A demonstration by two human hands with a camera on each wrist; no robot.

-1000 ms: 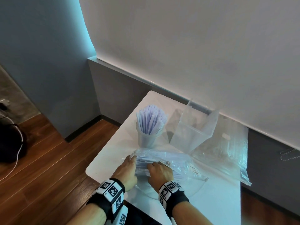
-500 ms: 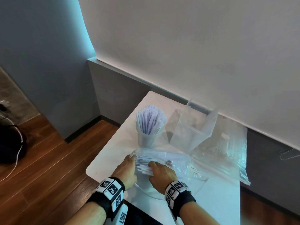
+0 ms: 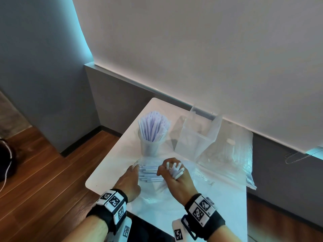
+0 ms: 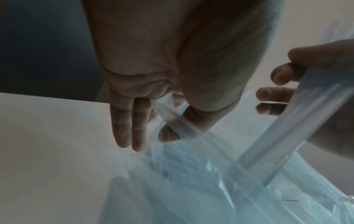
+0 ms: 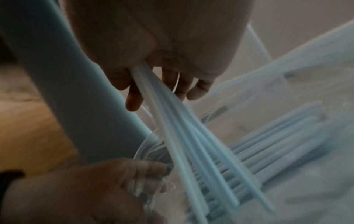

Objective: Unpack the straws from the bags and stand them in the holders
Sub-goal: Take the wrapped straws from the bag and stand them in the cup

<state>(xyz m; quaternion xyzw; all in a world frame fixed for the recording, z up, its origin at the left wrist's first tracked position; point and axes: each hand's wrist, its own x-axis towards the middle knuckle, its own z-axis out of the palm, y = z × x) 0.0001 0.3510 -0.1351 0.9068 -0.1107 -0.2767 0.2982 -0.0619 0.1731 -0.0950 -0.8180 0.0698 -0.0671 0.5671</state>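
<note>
A clear bag (image 3: 157,187) of pale straws (image 3: 150,173) lies at the table's near edge. My left hand (image 3: 135,167) pinches the plastic at the bag's open mouth (image 4: 168,113), between thumb and fingers. My right hand (image 3: 172,169) grips a small bunch of straws (image 5: 182,128) whose ends stick up out of the fist, fanned, while their lower parts still run into the bag. Behind stands a round clear cup holder (image 3: 150,149) full of upright straws (image 3: 153,126). To its right is a square clear holder (image 3: 195,138) with no straws visible in it.
A second clear bag (image 3: 230,154) of straws lies at the back right of the white table (image 3: 113,165), against the wall ledge. The table's left edge drops to a wooden floor (image 3: 43,172). A dark object with a white cable sits on the floor at far left.
My right hand was flat on the bag; now it has closed round a bunch of straws and drawn them up and to the right. My left hand stays at the bag's mouth.
</note>
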